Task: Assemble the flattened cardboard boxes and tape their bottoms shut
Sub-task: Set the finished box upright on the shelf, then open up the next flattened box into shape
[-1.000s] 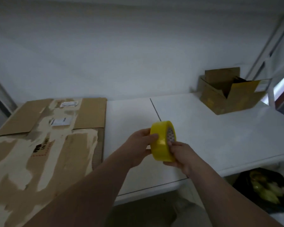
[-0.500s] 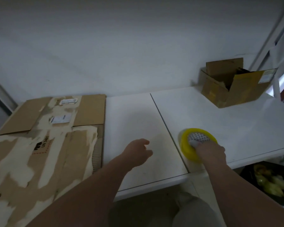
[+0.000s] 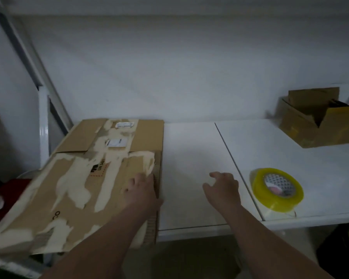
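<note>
Nearest the viewer, the flattened box juts past the front edge of the counter, and its near left corner has nothing under it. That overhang is the first hazard: a pull or lift from one side only could tip the sheet off the front or fold it along the wrong crease. Its facing paper is torn away in large pale patches. The board there is probably weak and may buckle or rip further when the panels are squared up, and tape may bond poorly to the ragged surface.

The left hand lies palm down on the box close to its right edge, fingers stretched flat and clasping nothing. Whether the thumb hooks the edge cannot be told. The right hand hovers over bare counter between the box and the tape roll, its fingers loosely curled and empty. Under only a flat palm, the box could slide rather than lift. More corrugated edges show beneath its right side, so a careless grab may take up more than one sheet.

The tape roll lies flat just beside the right hand, near the counter's front edge, with a loose clear tail trailing toward that edge. A swinging flap or elbow could knock it off, and the tail may stick to the counter.

Farther back on the right, an open box stands well apart. It crowds the unfolding only if the work drifts that way.
</note>
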Tool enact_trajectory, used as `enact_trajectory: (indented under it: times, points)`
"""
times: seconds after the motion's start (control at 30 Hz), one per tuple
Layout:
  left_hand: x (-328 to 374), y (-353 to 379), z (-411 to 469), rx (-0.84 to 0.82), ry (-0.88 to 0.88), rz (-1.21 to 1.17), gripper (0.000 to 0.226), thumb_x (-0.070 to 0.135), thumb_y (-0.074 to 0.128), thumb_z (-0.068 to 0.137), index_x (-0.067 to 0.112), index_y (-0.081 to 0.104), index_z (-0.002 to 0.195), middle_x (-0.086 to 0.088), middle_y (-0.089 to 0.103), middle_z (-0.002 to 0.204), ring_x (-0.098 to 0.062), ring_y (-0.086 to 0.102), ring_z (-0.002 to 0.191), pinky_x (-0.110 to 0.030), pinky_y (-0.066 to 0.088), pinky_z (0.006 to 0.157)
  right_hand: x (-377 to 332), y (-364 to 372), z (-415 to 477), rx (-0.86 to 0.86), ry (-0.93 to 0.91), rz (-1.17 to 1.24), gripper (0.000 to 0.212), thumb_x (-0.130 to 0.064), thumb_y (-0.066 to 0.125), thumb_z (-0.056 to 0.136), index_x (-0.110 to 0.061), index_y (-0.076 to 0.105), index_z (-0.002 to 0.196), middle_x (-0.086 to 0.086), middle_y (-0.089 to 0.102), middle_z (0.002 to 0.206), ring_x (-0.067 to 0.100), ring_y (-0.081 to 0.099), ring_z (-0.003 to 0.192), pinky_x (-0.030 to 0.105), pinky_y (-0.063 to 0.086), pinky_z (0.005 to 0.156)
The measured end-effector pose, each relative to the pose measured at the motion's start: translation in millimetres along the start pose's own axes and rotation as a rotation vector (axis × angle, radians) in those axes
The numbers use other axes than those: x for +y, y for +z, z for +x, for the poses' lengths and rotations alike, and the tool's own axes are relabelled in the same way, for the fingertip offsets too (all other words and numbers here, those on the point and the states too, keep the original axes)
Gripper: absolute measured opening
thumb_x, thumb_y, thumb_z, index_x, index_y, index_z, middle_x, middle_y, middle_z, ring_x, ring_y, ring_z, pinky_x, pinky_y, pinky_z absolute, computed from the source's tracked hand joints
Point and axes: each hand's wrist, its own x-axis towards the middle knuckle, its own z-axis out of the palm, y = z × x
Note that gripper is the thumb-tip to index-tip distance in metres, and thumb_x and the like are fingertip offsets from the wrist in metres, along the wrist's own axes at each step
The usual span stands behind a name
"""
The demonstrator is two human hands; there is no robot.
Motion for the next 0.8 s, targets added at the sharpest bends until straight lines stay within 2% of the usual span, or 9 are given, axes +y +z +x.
enact_trajectory:
  times: [0.1, 0.23, 0.37, 0.43, 0.53, 0.6, 0.67, 0.73, 0.8]
  points:
    - [-2, -20, -6, -0.016, -0.021, -0.046, 0.052, 0.038, 0.059, 0.086, 0.022, 0.039, 0.131, -0.006, 0.035, 0.133, -0.029, 0.036, 0.124, -0.044, 0.042, 0.096, -22, 5, -10, -0.091, -0.061, 0.007, 0.047, -0.03, 0.056, 0.093, -0.02, 0.047, 0.138, 0.009, 0.043, 0.138, 0.025, 0.045, 0.123, 0.031, 0.043, 0.094]
    - [-9, -46, -10, -0.024, -0.076, 0.055, 0.029, 0.019, 0.048, 0.095, 0.013, 0.051, 0.123, -0.007, 0.055, 0.118, -0.024, 0.057, 0.107, -0.033, 0.049, 0.08, -41, 7, -16, -0.181, -0.103, 0.036, 0.048, -0.031, 0.056, 0.091, -0.019, 0.048, 0.137, 0.008, 0.048, 0.136, 0.024, 0.049, 0.12, 0.029, 0.042, 0.095]
    - [-26, -79, -13, -0.045, -0.047, 0.18, 0.029, 0.011, 0.041, 0.098, 0.003, 0.054, 0.123, -0.013, 0.056, 0.126, -0.025, 0.057, 0.114, -0.03, 0.047, 0.09, -55, -1, -23, -0.224, -0.134, 0.058, 0.049, -0.031, 0.058, 0.09, -0.017, 0.05, 0.136, 0.008, 0.051, 0.137, 0.021, 0.049, 0.124, 0.027, 0.04, 0.099]
    - [-34, -104, -18, 0.072, -0.084, 0.093, 0.028, 0.011, 0.043, 0.098, 0.006, 0.053, 0.123, -0.011, 0.057, 0.123, -0.022, 0.057, 0.11, -0.028, 0.047, 0.087, -61, -8, -26, -0.216, -0.133, 0.097, 0.048, -0.03, 0.058, 0.09, -0.017, 0.051, 0.136, 0.008, 0.053, 0.136, 0.02, 0.05, 0.123, 0.026, 0.04, 0.097]
    - [-51, -142, -30, 0.281, -0.111, -0.11, 0.021, 0.007, 0.044, 0.095, 0.008, 0.058, 0.111, -0.008, 0.061, 0.102, -0.02, 0.059, 0.087, -0.026, 0.049, 0.071, -70, -21, -28, -0.192, -0.13, 0.144, 0.047, -0.029, 0.058, 0.091, -0.016, 0.051, 0.136, 0.009, 0.055, 0.133, 0.021, 0.053, 0.119, 0.022, 0.039, 0.092]
    - [-60, -166, -41, 0.404, -0.065, -0.223, 0.018, 0.001, 0.044, 0.091, 0.006, 0.058, 0.102, -0.007, 0.058, 0.093, -0.019, 0.051, 0.077, -0.024, 0.041, 0.06, -77, -31, -29, -0.163, -0.128, 0.191, 0.047, -0.029, 0.059, 0.091, -0.015, 0.051, 0.135, 0.01, 0.056, 0.13, 0.022, 0.054, 0.117, 0.025, 0.04, 0.095]
    - [-64, -191, -55, 0.53, 0.001, -0.32, 0.018, -0.001, 0.043, 0.089, 0.005, 0.056, 0.099, -0.005, 0.056, 0.089, -0.018, 0.047, 0.077, -0.025, 0.035, 0.062, -85, -42, -30, -0.131, -0.108, 0.28, 0.049, -0.031, 0.061, 0.09, -0.014, 0.051, 0.135, 0.01, 0.058, 0.125, 0.025, 0.056, 0.113, 0.035, 0.045, 0.099]
    - [-65, -212, -65, 0.656, 0.079, -0.367, 0.024, 0.0, 0.044, 0.088, 0.007, 0.059, 0.106, -0.005, 0.058, 0.091, -0.02, 0.05, 0.079, -0.029, 0.037, 0.066, -94, -55, -33, -0.13, -0.079, 0.415, 0.052, -0.033, 0.059, 0.091, -0.015, 0.048, 0.138, 0.006, 0.06, 0.111, 0.023, 0.058, 0.101, 0.041, 0.051, 0.092]
    - [-65, -228, -72, 0.745, 0.149, -0.409, 0.033, 0.0, 0.043, 0.09, 0.009, 0.06, 0.117, -0.009, 0.063, 0.101, -0.022, 0.053, 0.084, -0.031, 0.039, 0.068, -103, -68, -38, -0.159, -0.065, 0.524, 0.053, -0.034, 0.057, 0.093, -0.02, 0.042, 0.141, -0.001, 0.053, 0.093, 0.018, 0.054, 0.088, 0.039, 0.055, 0.082]
